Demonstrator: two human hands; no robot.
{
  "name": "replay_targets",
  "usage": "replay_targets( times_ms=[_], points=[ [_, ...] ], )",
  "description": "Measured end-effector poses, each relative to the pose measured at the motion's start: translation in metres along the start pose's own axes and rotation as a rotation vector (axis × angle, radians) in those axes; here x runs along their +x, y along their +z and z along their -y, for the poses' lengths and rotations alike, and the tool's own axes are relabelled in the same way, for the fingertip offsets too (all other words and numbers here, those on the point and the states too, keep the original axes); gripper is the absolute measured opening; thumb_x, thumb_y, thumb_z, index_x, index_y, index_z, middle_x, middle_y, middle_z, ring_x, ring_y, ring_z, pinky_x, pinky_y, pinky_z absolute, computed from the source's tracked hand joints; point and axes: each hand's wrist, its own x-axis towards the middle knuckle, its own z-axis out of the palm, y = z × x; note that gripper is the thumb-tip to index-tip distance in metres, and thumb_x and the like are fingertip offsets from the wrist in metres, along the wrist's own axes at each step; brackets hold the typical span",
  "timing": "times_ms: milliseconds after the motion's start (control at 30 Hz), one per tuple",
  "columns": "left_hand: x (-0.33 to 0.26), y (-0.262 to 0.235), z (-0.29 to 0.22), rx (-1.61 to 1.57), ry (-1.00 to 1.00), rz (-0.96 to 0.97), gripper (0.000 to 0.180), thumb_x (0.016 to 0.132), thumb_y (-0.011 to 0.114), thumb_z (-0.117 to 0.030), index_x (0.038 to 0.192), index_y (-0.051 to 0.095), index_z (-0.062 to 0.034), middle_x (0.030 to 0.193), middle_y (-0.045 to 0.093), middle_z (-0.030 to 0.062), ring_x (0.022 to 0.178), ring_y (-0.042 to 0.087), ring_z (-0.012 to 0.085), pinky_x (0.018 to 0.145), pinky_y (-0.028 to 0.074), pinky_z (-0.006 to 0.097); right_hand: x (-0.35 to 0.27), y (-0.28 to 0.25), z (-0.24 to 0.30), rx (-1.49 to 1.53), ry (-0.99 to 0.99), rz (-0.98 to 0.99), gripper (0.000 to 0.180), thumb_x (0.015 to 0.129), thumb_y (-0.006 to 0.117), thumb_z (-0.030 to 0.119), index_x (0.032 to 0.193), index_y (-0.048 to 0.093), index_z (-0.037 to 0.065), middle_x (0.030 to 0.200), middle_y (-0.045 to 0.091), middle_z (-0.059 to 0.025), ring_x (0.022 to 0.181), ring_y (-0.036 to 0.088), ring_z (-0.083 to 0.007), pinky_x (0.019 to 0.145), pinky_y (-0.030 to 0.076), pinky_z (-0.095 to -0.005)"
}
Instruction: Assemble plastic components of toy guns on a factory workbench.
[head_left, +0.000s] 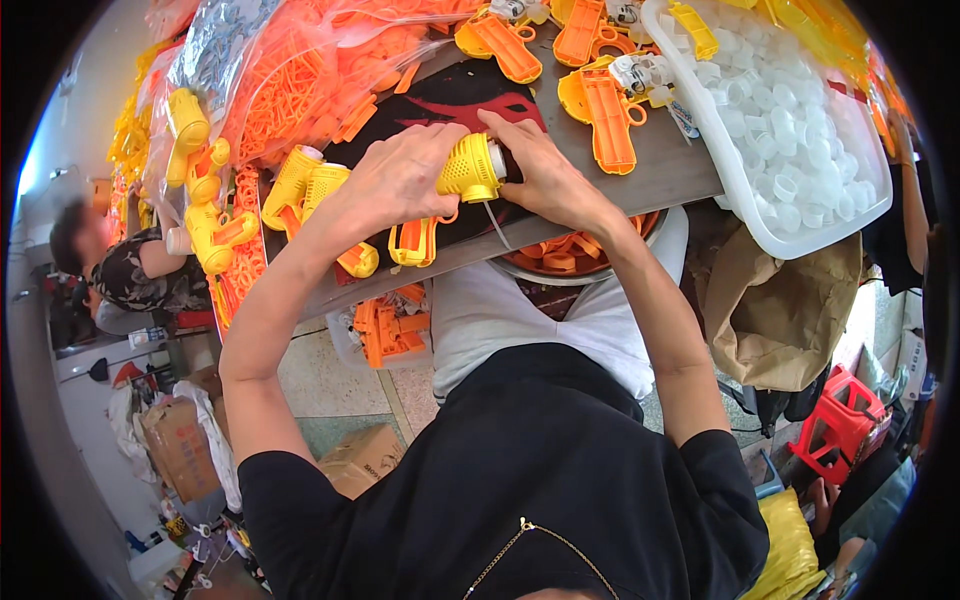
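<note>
Over the dark mat at the table's front edge, both of my hands hold a yellow toy gun [467, 172] with a round, perforated body. My left hand [393, 180] is closed around its left side. At the other end, the thumb and fingers of my right hand [550, 183] close about the white cap [497, 160]. Below my left palm juts an orange and yellow grip [412, 244]; my hand hides whether it joins the held body. A thin pale strip [497, 226] hangs under the toy.
Yellow toy guns [322, 185] lie left of my left wrist. Opened orange and yellow gun halves [612, 120] lie at the far right. A translucent bin [775, 245] holds white caps. Bagged orange parts [310, 90] are heaped behind. An open paper bag [785, 310] stands at right; another person [140, 265] sits left.
</note>
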Motion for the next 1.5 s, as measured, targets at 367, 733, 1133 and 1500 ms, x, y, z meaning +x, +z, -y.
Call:
replay_targets(
  times_ms=[367,733,1133,1500],
  points=[
    [0.005,0.002,0.001,-0.018,-0.001,0.107,0.062,0.072,0.076,-0.021,0.123,0.045,-0.0024,0.100,0.063,0.0200,0.100,0.062,0.0393,0.080,0.053,0.047,0.001,0.001,0.003,-0.004,0.018,-0.016,0.086,0.073,0.069,-0.004,0.152,0.035,0.004,0.132,0.057,-0.0160,0.125,0.049,-0.0342,0.112,0.037,-0.0415],
    [0.018,-0.010,0.008,-0.079,-0.074,0.284,0.062,0.073,0.076,-0.020,0.123,0.044,-0.0023,0.105,0.062,0.0218,0.104,0.061,0.0400,0.085,0.051,0.049,-0.001,0.004,-0.002,-0.013,-0.037,-0.078,0.081,0.072,0.069,-0.005,0.147,0.040,-0.002,0.125,0.060,-0.0179,0.115,0.052,-0.0355,0.104,0.042,-0.0436],
    [0.013,0.000,-0.003,-0.039,0.028,0.208,0.067,0.070,0.081,-0.010,0.122,0.041,0.0021,0.112,0.054,0.0200,0.107,0.056,0.0380,0.088,0.050,0.046,-0.001,0.007,-0.001,-0.008,-0.012,-0.089,0.085,0.070,0.069,-0.008,0.149,0.038,0.000,0.126,0.061,-0.0152,0.117,0.052,-0.0354,0.106,0.042,-0.0429],
    [0.022,0.003,0.006,-0.102,-0.038,0.294,0.084,0.070,0.082,-0.008,0.140,0.036,0.0026,0.121,0.051,0.0197,0.118,0.053,0.0389,0.091,0.050,0.046,0.003,-0.002,0.005,0.048,-0.029,-0.060,0.084,0.075,0.072,-0.002,0.151,0.034,-0.002,0.129,0.059,-0.0209,0.121,0.051,-0.0368,0.107,0.041,-0.0432]
  ],
)
